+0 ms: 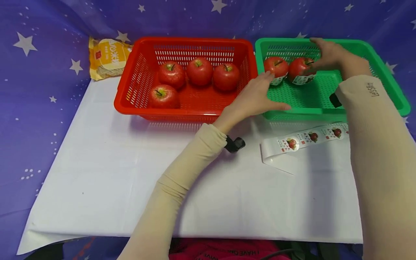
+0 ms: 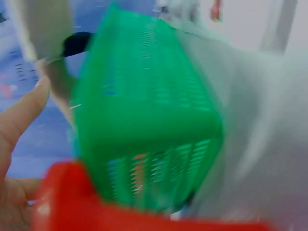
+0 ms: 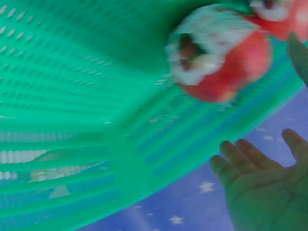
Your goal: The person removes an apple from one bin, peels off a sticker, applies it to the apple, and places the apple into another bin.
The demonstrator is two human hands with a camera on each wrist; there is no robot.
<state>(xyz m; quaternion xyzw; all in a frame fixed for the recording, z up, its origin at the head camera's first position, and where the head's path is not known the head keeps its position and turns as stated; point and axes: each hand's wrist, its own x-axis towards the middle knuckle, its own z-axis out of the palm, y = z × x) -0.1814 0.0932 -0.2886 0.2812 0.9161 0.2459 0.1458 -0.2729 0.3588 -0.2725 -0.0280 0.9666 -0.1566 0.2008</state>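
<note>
Purple cloth printed with pale stars [image 1: 32, 119] backs a white-covered worktop [image 1: 97, 180], with open room along its front edge. A red plastic basket [image 1: 130, 97] and a green plastic basket [image 1: 394, 86] stand side by side, rims close; bare mesh floor shows in the green one's right half. Two round red apples with white printed labels [image 1: 276, 66] sit at its left. The left hand [image 1: 255, 94], thumb and fingers apart, hovers near the adjoining rims; the right hand [image 1: 336, 57], fingers spread, is by the far rim, just beside the right apple.
</note>
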